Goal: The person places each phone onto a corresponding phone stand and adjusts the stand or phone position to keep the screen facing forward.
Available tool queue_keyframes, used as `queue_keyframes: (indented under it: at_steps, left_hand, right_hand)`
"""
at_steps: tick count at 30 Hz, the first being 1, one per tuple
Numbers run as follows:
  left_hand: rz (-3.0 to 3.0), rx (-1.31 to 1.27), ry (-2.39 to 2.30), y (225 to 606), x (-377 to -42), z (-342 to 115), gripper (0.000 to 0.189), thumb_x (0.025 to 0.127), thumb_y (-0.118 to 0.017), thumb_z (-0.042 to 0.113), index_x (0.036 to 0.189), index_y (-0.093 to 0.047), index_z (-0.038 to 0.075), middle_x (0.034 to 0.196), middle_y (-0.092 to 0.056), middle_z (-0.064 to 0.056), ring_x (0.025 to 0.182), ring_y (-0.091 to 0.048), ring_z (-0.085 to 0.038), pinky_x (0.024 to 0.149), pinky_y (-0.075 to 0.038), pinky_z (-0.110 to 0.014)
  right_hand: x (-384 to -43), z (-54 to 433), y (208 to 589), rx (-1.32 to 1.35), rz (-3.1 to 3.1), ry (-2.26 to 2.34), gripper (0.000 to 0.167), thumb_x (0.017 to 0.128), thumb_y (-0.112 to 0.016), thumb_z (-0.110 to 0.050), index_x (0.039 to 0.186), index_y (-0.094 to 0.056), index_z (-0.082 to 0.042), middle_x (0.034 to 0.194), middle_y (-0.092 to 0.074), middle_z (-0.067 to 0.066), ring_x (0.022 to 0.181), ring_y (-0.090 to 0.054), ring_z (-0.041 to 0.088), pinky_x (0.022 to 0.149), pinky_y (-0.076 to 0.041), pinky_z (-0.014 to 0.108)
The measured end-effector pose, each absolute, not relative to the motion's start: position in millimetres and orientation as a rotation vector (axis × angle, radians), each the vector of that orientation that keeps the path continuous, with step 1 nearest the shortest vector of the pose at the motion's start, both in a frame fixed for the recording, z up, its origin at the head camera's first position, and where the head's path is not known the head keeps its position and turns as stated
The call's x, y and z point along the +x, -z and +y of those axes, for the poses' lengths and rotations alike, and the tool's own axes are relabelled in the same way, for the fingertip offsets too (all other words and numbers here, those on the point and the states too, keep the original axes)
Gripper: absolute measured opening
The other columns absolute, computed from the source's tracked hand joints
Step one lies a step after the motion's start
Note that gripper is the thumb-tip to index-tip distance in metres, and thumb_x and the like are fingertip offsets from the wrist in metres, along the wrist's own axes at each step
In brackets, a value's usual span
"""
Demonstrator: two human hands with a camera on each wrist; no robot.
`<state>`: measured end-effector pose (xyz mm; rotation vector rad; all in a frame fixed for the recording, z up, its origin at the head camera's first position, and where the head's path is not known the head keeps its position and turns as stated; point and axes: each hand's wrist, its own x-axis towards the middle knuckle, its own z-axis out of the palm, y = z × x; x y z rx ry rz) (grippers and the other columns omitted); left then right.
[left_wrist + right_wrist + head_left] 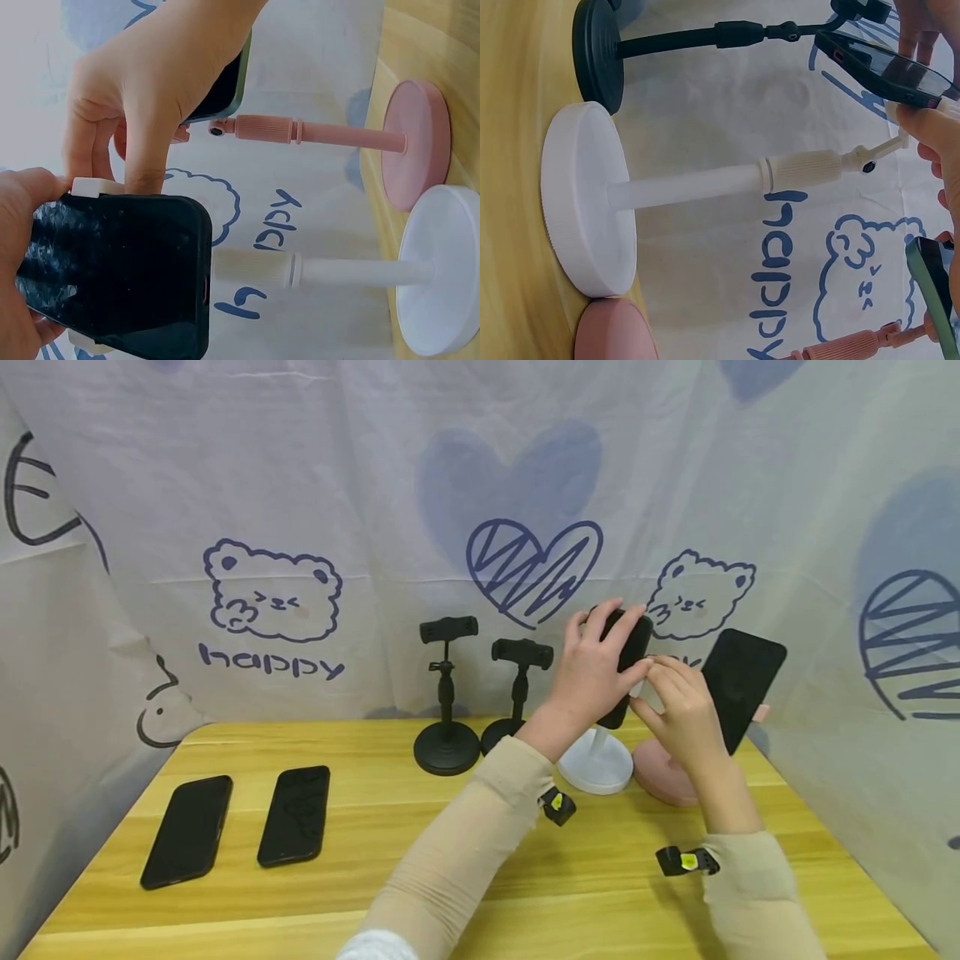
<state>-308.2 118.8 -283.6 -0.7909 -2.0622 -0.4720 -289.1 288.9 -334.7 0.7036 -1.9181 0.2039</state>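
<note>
Left hand (595,672) grips black phone (135,266) beneath its fingers; right hand (684,706), just beside, pinches white clamp (97,187). We should hold phone square, easing clamp evenly onto edges.

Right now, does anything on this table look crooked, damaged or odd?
Nothing looks spilled. The green-edged phone on the pink stand looks askew, leaning right in the head view, though perspective may exaggerate it. The black phone in the left hand has pale screen smears, perhaps smudges or reflections.

Head view faces forward, down; close wrist views share white stand (360,272).
</note>
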Motion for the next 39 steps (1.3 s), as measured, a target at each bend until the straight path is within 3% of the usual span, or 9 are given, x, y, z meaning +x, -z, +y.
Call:
queue_keyframes:
  at_steps: [7,14,32,39]
  left_hand:
    - [-2.096,-0.818,0.35,285,-307,110,0.068,0.093,-0.059,0.05,0.15,-0.038,0.02,0.154,-0.038,-0.009,0.137,-0.043,-0.028,0.116,-0.033,-0.038]
    - [-2.165,-0.822,0.208,286,-302,100,0.069,0.097,-0.051,0.051,0.155,-0.026,0.024,0.161,-0.026,-0.008,0.146,-0.03,-0.032,0.114,-0.035,-0.044]
    - [-2.145,-0.827,0.125,297,-295,79,0.056,0.096,-0.052,0.049,0.147,-0.044,0.025,0.154,-0.041,-0.006,0.146,-0.029,-0.032,0.115,-0.032,-0.051]
    - [-2.132,-0.845,0.16,303,-290,68,0.051,0.095,-0.055,0.047,0.141,-0.051,0.026,0.15,-0.045,-0.007,0.145,-0.03,-0.033,0.116,-0.03,-0.052]
  right_hand:
    - [-290,287,337,0.692,-1.857,-0.196,0.035,0.073,-0.078,-0.002,0.104,-0.063,0.007,0.103,-0.069,0.025,0.102,-0.063,0.041,0.089,-0.048,0.055]
    - [-285,287,337,0.666,-1.863,-0.227,0.044,0.074,-0.078,-0.005,0.115,-0.066,0.005,0.113,-0.068,0.023,0.109,-0.061,0.041,0.091,-0.047,0.056]
    - [-273,277,338,0.563,-1.857,-0.333,0.048,0.069,-0.082,0.003,0.115,-0.068,0.002,0.115,-0.069,0.019,0.118,-0.058,0.038,0.097,-0.043,0.054]
    - [-271,274,334,0.56,-1.88,-0.288,0.045,0.072,-0.08,0.0,0.115,-0.068,0.002,0.117,-0.068,0.019,0.12,-0.057,0.038,0.098,-0.043,0.054]
